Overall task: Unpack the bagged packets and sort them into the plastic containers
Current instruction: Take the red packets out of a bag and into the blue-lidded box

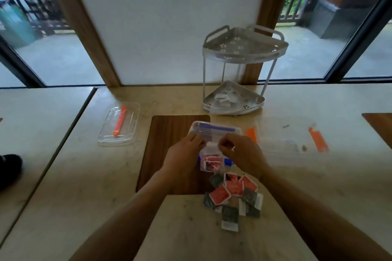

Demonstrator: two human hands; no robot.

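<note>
While both hands meet at the centre of the frame, the left hand (184, 155) and the right hand (239, 150) each pinch the top edge of a small clear bag (210, 159) with curled fingers, one on either side of its mouth. The bag hangs between them, and red packets show through its clear wall. It is held above a clear container with blue clips (215, 129), which sits on a dark wooden inlay (167, 144) set into the pale table (63, 176).

Below the hands, towards the lower centre of the frame, a loose pile of packets (232, 195) lies on the table at the inlay's near edge: red ones and dark green ones mixed, several overlapping.

At the left of the centre lies a clear lid or shallow container with an orange clip (119, 126); which of the two it is I cannot tell. At the right of the centre another clear container with orange clips (290, 137) rests on the table, its outline blurred.

Behind the hands, in the upper right of the centre, stands a two-tier metal corner rack (244, 48) against the wall, with some pale items on its lower shelf, too blurred to name.
</note>
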